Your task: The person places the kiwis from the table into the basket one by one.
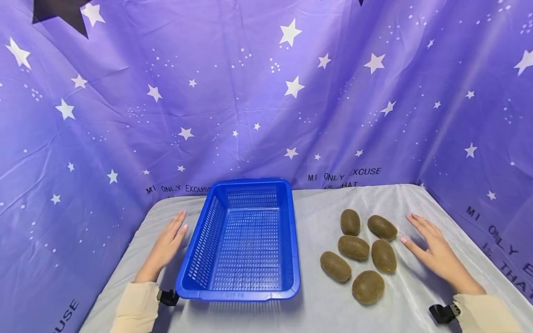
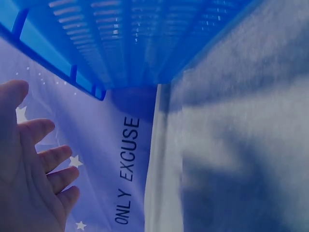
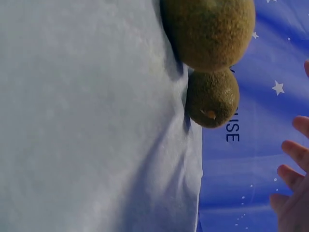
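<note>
Several brown, fuzzy kiwis [image 1: 353, 248] lie in a loose group on the right half of the table. To their left stands a blue plastic basket [image 1: 296, 259] with slotted walls and nothing inside. My left hand [image 1: 167, 244] is just left of the basket, fingers extended and holding nothing; the left wrist view has the same hand [image 2: 34, 169] beside the basket's outer wall [image 2: 140, 38]. Right of the kiwis is my right hand [image 1: 433, 252], its fingers spread and free of any object. Two kiwis [image 3: 212, 99] show near that hand [image 3: 294, 193] in the right wrist view.
A pale grey cloth [image 1: 320, 314] covers the table. Purple curtains [image 1: 250, 92] with white stars and printed words hang behind it and along both sides, close to the table's edges. Small black wrist cameras [image 1: 443, 313] sit at both cuffs.
</note>
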{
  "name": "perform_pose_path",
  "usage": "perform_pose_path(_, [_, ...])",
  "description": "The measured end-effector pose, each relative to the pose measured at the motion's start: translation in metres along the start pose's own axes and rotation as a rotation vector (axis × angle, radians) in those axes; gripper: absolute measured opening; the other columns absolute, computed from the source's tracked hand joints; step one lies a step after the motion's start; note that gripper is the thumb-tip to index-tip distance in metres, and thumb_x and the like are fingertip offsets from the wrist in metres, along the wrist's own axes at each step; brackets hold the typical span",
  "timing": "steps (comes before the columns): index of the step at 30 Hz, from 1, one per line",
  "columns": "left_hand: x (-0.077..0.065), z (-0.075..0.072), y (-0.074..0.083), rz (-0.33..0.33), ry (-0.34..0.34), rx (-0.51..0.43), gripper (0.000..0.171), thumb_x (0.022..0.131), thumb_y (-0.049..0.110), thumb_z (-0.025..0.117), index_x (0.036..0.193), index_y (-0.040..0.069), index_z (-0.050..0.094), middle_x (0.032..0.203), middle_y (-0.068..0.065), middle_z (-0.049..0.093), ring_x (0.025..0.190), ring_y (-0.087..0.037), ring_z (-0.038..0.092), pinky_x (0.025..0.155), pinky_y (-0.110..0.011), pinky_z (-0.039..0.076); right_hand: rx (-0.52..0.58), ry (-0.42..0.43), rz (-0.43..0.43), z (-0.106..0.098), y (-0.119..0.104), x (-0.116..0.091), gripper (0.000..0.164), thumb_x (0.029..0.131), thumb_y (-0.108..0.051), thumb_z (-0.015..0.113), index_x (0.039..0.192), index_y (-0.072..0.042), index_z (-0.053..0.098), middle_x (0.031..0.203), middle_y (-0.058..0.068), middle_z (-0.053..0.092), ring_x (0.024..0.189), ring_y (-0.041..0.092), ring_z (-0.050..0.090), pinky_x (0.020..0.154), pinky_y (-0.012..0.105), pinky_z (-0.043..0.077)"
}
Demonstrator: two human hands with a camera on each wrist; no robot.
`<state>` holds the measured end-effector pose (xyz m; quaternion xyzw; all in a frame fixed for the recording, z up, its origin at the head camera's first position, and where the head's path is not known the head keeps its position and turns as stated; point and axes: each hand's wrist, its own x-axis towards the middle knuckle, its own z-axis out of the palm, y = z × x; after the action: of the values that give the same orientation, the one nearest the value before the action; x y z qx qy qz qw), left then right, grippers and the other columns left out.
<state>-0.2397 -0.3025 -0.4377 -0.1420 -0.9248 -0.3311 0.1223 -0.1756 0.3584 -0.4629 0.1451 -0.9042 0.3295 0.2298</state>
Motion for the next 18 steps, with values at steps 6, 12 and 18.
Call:
perform_pose_path(6, [0.000,0.005,0.006,-0.002,-0.007,-0.117,0.052,0.100,0.024,0.045,0.146,0.005,0.033,0.150,-0.021,0.029,0.136,-0.043,0.024,0.106,-0.060,0.020,0.017,0.003,-0.005,0.004,-0.002,-0.006,0.065,0.086,-0.010,0.063,0.145,-0.005,0.036,0.149,0.022,0.028,0.138,0.038,0.015,0.107,0.065,0.004])
perform_pose_path(12, [-0.003,0.008,0.010,-0.008,-0.020,-0.230,0.051,0.099,0.020,0.046,0.145,0.003,0.034,0.149,-0.022,0.031,0.136,-0.042,0.025,0.109,-0.049,0.023,0.037,-0.032,0.034,0.008,-0.005,-0.012,0.065,0.088,-0.011,0.062,0.146,-0.006,0.033,0.152,0.017,0.024,0.138,0.041,0.014,0.104,0.069,0.005])
perform_pose_path(18, [0.003,0.013,0.011,-0.058,-0.047,-0.327,0.051,0.100,0.019,0.045,0.146,0.003,0.032,0.150,-0.019,0.031,0.136,-0.039,0.027,0.100,-0.006,0.023,0.082,-0.103,0.080,0.012,-0.008,-0.016,0.066,0.090,-0.013,0.060,0.149,-0.011,0.029,0.154,0.009,0.019,0.139,0.008,0.007,0.099,0.074,0.006])
